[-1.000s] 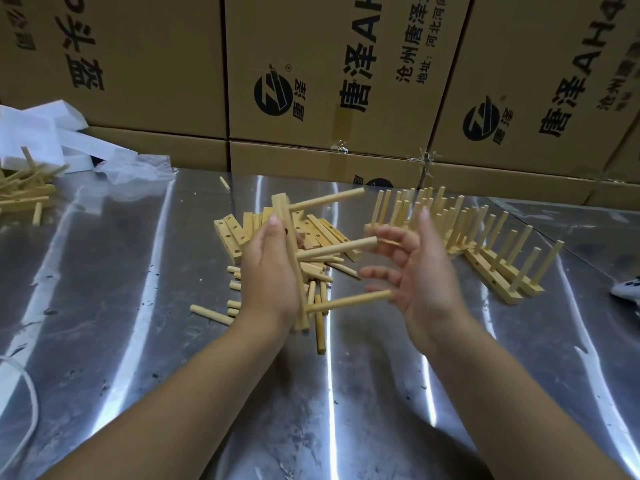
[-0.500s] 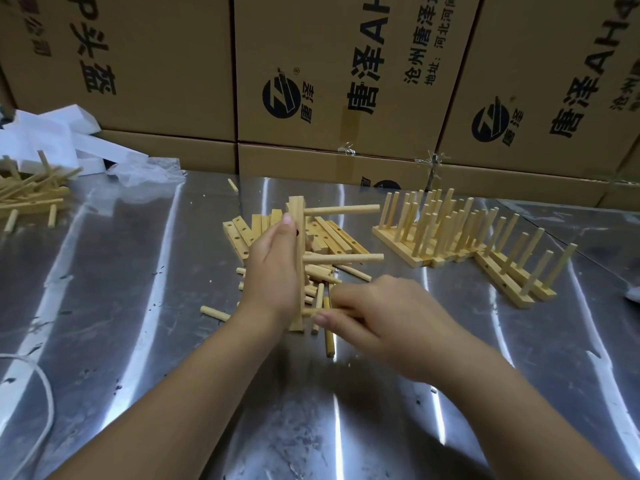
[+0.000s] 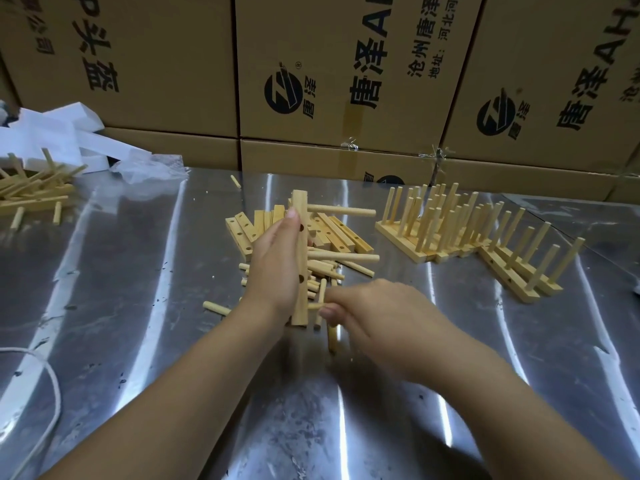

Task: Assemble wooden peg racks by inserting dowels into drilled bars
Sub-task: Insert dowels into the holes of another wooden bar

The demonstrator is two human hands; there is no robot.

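A shiny metal table (image 3: 138, 306) stands before a wall of printed cardboard boxes (image 3: 173, 64). In the middle, the left hand (image 3: 273, 271) grips a drilled bar (image 3: 300, 209) upright over a pile of loose bars and dowels (image 3: 341, 239). Two dowels (image 3: 341, 211) already stick out of the bar to the right. The right hand (image 3: 374, 317) pinches a third dowel (image 3: 313, 305) at the lowest hole. Finished racks (image 3: 450, 223) stand to the right, well apart from the hands.
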